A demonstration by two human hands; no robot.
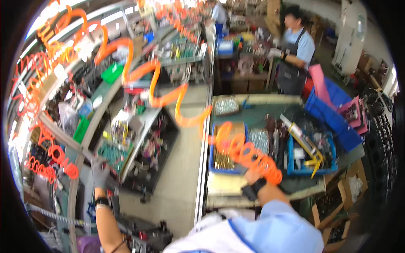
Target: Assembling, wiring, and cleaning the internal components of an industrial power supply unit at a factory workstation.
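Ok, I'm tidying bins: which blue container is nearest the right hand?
The blue tray of brass-coloured pieces, beside the right hand; the crate and large bin sit farther right.

On my right, I am reaching beside a blue-rimmed tray (211, 156), which is lying flat and holding thin brass-coloured pieces (223, 163) toward its near end. An orange coiled hose (249, 158) is crossing in front of it, its loops bunching at the lower right. On my left, I am reaching beside small teal pieces (112, 157), which are lying clustered and blurring together.
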